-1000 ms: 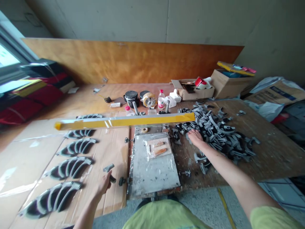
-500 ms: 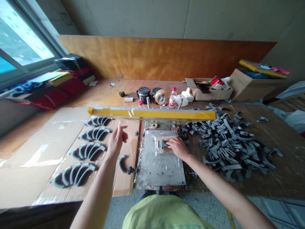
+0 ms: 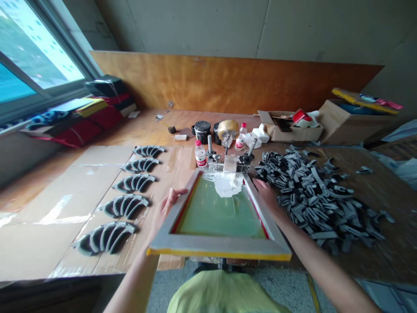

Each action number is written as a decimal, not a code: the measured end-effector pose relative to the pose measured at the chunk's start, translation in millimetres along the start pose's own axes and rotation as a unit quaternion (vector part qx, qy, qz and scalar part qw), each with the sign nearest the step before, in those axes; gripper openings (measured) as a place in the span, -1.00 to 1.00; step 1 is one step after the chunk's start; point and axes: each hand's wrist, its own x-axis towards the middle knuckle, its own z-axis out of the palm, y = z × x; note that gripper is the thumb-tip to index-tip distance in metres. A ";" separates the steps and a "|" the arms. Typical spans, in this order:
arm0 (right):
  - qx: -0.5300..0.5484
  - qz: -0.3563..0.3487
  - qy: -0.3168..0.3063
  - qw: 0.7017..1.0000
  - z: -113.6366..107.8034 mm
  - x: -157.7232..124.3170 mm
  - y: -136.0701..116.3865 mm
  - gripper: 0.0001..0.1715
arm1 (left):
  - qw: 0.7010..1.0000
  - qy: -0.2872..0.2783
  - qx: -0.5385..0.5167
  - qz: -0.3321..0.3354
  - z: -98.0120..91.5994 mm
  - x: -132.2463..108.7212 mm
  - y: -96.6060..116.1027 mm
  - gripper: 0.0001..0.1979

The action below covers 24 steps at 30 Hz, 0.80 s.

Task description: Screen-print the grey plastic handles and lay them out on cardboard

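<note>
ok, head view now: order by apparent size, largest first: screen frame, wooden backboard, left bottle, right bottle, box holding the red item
1. Wooden backboard
2. Screen frame
3. Box holding the red item
4. Left bottle and right bottle: similar; the left looks nearer, so unranked.

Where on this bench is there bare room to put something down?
The cardboard has a bare patch left of the curved parts. Bare wood shows right of the red stack, behind the cardboard. Crowded: behind the screen frame, among bottles and tubs, and right of it, by the right hand and grey heap.
</note>
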 end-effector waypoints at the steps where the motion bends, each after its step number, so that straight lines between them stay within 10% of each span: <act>1: 0.004 0.006 0.023 1.000 -7.3 11.8 1.8 -0.47 | 0.999 -0.016 0.013 -0.026 -2.5 -7.2 -12.9 -0.43; 5: 0.015 -0.056 0.029 0.998 -16.7 63.1 -28.5 -0.36 | 0.992 -0.063 0.029 -0.101 0.3 -18.7 -73.2 -0.21; 10: -0.079 -0.052 -0.154 0.984 4.1 90.0 -74.8 -0.74 | 0.989 -0.048 0.091 -0.106 7.8 -12.0 -122.2 -0.18; 19: -0.030 -0.240 -0.201 0.949 -1.1 24.7 -66.4 -0.64 | 0.988 -0.054 0.066 -0.129 7.0 -14.4 -121.0 -0.24; 24: -0.002 -0.284 -0.245 0.927 -18.9 35.3 -60.4 -0.71 | 0.990 -0.047 0.066 -0.119 8.4 -14.4 -124.0 -0.27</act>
